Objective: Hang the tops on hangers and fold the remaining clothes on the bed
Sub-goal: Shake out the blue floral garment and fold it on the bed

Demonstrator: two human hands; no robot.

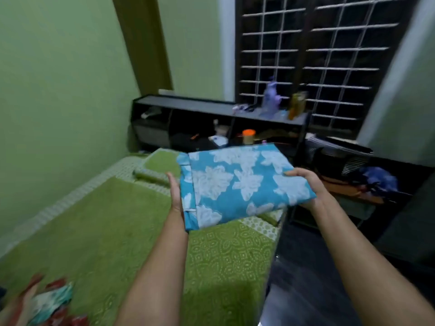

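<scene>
A green bed (94,231) fills the lower left, its right edge dropping to dark floor (306,290), with open spread in front of the arms. Beyond it a black shelf (211,109) lines the barred window (306,55). Held level above the bed's far right corner, a folded blue cloth (240,184) with white flowers sits between two hands. The left hand (175,196) presses flat against its left edge, fingers straight; the right hand (308,184) cups the right edge, thumb on top. Red-and-teal clothes (47,304) lie at the near left corner.
</scene>
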